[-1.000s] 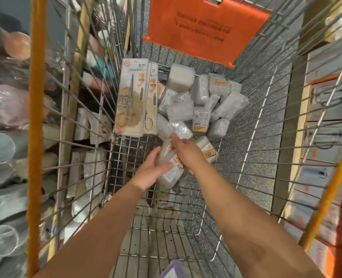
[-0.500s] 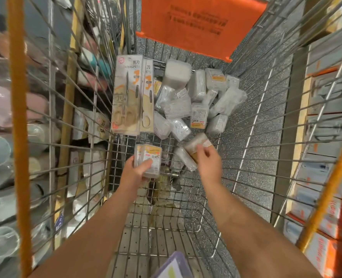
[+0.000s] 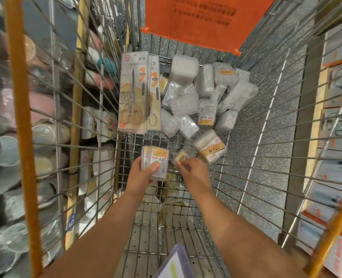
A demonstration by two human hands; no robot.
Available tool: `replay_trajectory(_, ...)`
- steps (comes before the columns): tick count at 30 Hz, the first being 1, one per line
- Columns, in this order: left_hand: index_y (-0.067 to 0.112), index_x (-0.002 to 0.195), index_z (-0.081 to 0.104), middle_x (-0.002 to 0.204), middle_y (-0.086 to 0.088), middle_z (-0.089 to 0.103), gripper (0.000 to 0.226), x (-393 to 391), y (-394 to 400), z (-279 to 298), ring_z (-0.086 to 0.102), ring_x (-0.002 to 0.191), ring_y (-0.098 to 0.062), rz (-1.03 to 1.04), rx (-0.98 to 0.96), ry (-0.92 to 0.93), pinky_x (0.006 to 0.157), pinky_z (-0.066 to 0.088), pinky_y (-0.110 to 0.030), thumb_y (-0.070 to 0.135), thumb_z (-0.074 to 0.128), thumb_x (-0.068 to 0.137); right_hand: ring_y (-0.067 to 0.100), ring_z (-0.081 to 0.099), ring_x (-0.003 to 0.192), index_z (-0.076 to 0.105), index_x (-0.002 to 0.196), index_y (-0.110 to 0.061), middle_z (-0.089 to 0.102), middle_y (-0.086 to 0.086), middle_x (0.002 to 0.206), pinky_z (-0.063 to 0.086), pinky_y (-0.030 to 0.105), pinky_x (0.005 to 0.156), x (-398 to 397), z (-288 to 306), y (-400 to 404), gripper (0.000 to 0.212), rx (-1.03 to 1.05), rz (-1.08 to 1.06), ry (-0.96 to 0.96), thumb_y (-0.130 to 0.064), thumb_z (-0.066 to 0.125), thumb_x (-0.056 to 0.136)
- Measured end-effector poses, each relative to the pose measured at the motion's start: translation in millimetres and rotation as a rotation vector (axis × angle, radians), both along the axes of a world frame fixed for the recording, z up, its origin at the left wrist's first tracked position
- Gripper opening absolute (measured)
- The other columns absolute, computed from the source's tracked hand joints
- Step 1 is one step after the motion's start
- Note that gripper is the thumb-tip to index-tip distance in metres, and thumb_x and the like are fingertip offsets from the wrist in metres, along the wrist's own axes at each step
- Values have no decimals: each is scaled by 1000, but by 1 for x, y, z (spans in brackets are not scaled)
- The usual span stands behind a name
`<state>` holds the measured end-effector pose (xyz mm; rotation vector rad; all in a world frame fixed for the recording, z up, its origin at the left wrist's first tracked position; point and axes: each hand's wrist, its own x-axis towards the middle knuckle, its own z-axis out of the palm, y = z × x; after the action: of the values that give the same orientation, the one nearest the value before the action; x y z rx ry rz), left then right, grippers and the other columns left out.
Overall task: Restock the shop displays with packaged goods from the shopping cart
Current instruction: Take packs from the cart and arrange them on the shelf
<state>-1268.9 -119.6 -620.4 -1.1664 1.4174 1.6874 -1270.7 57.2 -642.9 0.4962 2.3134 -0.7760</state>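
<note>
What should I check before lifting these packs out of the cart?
1. Left hand holds the stack of flat packs, thumb on top: ok.
2. Right hand pinches the small pack: ok.
3. Small pack fully gripped: cannot tell, fingers cover it.
4. Lift path above both hands free of cart wire: ok.
5. Scissors cards leaning on the cart's left wall, apart from the hands: ok.
6. Labelled pack beside right hand, untouched: ok.

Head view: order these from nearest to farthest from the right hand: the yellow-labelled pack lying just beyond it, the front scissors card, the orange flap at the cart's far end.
From the right hand:
1. Yellow-labelled pack, just beyond it, slightly right.
2. Front scissors card, standing at the cart's left side.
3. Orange flap, at the far end, top of the view.
</note>
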Motion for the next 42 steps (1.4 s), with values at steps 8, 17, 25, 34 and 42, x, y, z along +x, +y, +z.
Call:
replay_trajectory(8,16,131,51,117,-6,66,72,2,-4,0,67,99,-22,3,-17,29,85,57,-41,35,77,67,18,42,118,51,135,-22,52,-6,124,41,42,102,8,-13,2,68,105,-193,-31,-50,75,78)
replay_trajectory(17,17,127,50,109,-1,65,41,8,-8,-5,65,90,-14,18,-61,28,68,49,-23,15,68,90,17,66,79,48,93,-34,63,-11,87,57,46,71,9,-18,9,47,10,-189,-151,-56,77,64)
replay_trajectory(25,12,128,54,101,3,67,34,-9,3,42,65,89,-13,51,-14,63,75,52,-28,18,62,95,28,69,96,58,110,-18,70,8,108,56,44,82,-31,40,5,27,-583,-804,-196,-18,71,87)
replay_trajectory(34,12,116,62,106,-4,70,63,-49,10,215,67,91,-18,-6,68,582,78,52,-29,37,72,60,13,63,77,53,102,-18,67,-1,97,49,25,53,-97,221,6,29,-958,-678,105,-22,72,81)
replay_trajectory(42,7,125,60,106,0,75,58,30,-79,354,70,92,-11,183,-56,854,72,52,-18,27,73,72,26,66,92,56,125,-7,70,10,107,56,32,66,-56,381,-93,57,-1202,-133,149,-14,62,69)
